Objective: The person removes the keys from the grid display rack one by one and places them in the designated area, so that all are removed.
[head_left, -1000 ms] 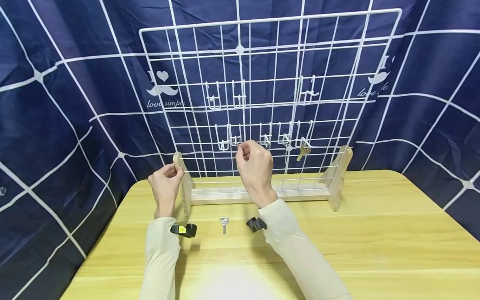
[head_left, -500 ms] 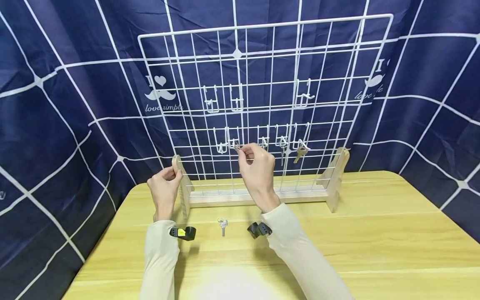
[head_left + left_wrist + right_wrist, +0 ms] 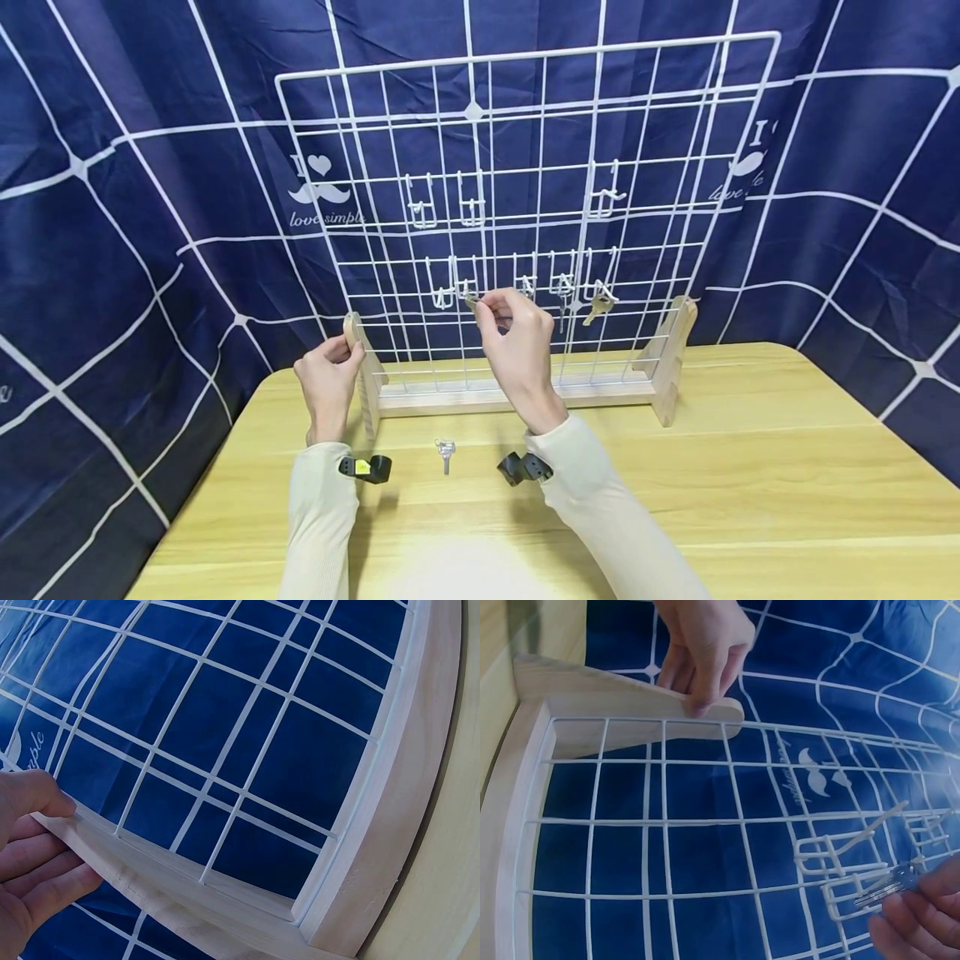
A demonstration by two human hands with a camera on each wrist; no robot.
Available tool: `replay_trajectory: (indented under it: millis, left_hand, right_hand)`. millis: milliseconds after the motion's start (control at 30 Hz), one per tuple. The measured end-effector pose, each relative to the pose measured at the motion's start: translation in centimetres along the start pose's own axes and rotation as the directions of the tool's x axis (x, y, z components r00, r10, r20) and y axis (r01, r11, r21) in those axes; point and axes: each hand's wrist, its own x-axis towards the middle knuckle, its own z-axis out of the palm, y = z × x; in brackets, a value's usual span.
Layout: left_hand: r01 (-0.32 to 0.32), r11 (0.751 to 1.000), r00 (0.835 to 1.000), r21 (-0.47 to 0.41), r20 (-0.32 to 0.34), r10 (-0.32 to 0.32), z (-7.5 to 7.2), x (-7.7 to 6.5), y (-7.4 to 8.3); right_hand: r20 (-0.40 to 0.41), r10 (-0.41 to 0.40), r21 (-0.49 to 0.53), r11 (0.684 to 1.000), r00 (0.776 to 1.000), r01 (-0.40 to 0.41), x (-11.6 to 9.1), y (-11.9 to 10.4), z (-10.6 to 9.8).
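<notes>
Right hand (image 3: 517,350): key (image 3: 886,891) pinched between thumb and fingers, at a white hook (image 3: 829,902) on the wire grid (image 3: 540,54); key-to-hook contact unclear. Left hand (image 3: 327,381): grips top of wooden upright (image 3: 367,379), well apart from that key. Second key (image 3: 446,456) lies on worktop (image 3: 765,467) between both wrists.

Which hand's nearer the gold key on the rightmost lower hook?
Right. The right hand is left of the gold key; the left hand is much farther left, holding the wooden end support.
</notes>
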Motion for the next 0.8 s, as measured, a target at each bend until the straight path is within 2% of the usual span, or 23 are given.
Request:
replay_trajectory:
  millis: [433, 800]
  left_hand:
    - [-0.002, 1.000, 1.000, -0.013, 0.001, 0.002, 0.0, 0.0, 0.0]
    - [0.008, 1.000, 1.000, -0.006, -0.004, -0.008, 0.0, 0.0, -0.1]
  right_hand:
    - [0.017, -0.004, 0.039, 0.999, 1.000, 0.004, -0.4, -0.7, -1.0]
    - [0.087, 0.128, 0.051, 0.990, 0.988, -0.133, -1.7, 1.0, -0.8]
